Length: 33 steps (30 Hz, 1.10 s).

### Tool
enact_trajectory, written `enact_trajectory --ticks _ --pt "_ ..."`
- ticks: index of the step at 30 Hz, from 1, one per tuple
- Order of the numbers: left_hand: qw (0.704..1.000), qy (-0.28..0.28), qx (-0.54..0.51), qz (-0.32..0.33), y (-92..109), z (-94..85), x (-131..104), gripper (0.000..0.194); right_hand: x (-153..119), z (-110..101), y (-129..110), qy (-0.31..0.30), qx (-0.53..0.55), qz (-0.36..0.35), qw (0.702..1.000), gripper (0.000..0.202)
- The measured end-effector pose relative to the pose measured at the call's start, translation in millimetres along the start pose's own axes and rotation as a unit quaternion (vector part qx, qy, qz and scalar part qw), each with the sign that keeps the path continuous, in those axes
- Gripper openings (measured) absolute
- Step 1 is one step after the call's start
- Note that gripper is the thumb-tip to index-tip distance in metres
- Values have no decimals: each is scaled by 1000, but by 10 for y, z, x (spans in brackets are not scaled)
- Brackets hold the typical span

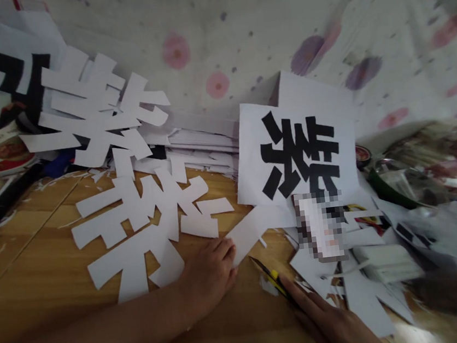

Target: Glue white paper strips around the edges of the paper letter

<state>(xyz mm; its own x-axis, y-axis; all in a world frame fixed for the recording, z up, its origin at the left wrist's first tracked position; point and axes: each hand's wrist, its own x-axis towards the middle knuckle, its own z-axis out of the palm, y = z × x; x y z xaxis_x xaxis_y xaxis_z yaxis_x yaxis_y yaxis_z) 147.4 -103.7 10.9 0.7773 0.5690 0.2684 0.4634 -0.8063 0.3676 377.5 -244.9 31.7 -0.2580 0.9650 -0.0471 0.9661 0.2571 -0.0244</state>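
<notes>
My left hand (213, 269) is closed at the lower edge of a white paper cutout (144, 197), its curled fingers on a strip of white paper (246, 233) that runs up to the right. Whether strip and cutout are one sheet is hard to tell. My right hand (330, 317) grips a yellow and black utility knife (280, 285). The blade points up and left, a little to the right of my left hand and apart from the strip. Small scraps of paper lie under the knife.
A second white cutout (93, 110) leans at the back left. A sheet with a black printed character (300, 152) stands at the back. To the right are paper offcuts (367, 299), a white box-like object with a cord (387, 263) and clear plastic (454, 239). A patterned curtain (206, 47) hangs behind.
</notes>
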Motion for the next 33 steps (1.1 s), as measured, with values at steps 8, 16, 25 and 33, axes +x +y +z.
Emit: enact_trajectory --ticks 8,16,25,33 --pt "999 24 -14 -20 -4 -27 3 34 -8 -132 88 -8 123 51 991 55" --pt "990 23 -93 -99 -112 -635 -44 44 367 -149 117 101 -7 211 972 51" --pt "991 75 -46 -100 -423 -1150 -258 52 727 105 20 210 -66 118 968 52" --pt "995 70 -31 72 -507 -998 -293 65 1468 -466 -300 266 22 -69 961 80"
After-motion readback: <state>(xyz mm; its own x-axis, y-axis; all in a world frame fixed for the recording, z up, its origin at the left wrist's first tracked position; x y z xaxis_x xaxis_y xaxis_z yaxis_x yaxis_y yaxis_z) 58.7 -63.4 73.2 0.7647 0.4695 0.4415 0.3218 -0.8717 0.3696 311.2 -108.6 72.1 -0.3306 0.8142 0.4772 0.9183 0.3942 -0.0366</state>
